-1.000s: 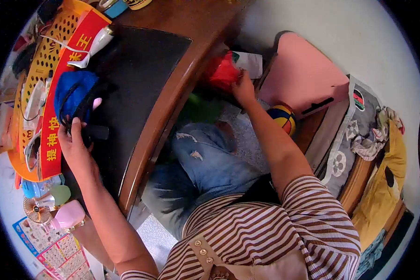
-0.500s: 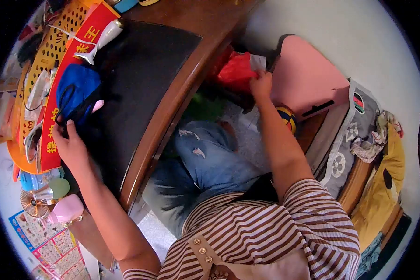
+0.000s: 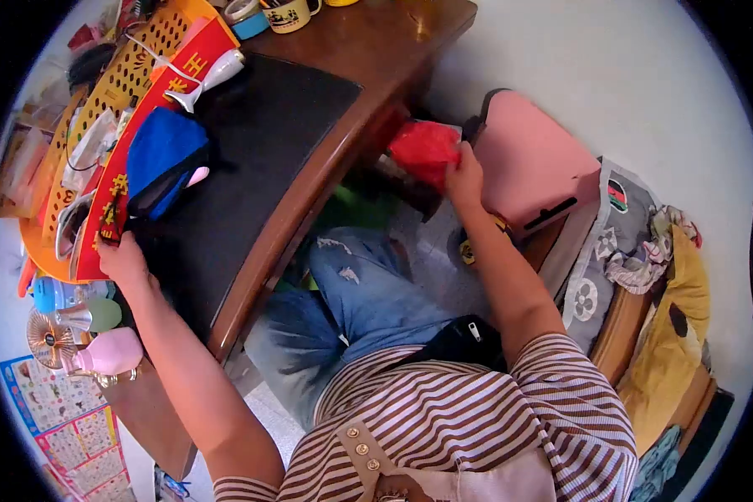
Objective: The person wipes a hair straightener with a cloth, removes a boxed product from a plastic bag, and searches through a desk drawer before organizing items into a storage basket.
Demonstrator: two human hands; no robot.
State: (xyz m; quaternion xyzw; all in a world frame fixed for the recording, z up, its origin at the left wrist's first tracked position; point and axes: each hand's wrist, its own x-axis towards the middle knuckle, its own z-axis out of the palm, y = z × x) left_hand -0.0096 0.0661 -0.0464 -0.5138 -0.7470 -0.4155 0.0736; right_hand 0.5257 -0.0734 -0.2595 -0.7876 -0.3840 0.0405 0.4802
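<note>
My left hand (image 3: pixel 125 261) is at the left side of the desk, its fingers closed at the lower end of a red banner strip (image 3: pixel 155 138) with yellow characters. A small dark thing shows at those fingertips; I cannot make out what it is. Just above the hand lies a blue fabric item (image 3: pixel 166 151) with black edging, with a small pink object (image 3: pixel 197 176) beside it. My right hand (image 3: pixel 465 180) grips a red plastic bag (image 3: pixel 425 152) beside the desk's right edge, its fingers wrapped on the bag's near end.
A white handheld device (image 3: pixel 217 74) lies at the top of the black desk mat (image 3: pixel 293 109). An orange perforated basket (image 3: pixel 155 50) stands behind the banner. Left are a pink bottle (image 3: pixel 113 351) and a small fan (image 3: pixel 50 336). A pink case (image 3: pixel 535 159) stands right of the desk.
The view has shifted slightly. My left hand has drawn back from the blue item, which now lies flatter with its cord no longer looped on top. My right hand still holds the red bag.
</note>
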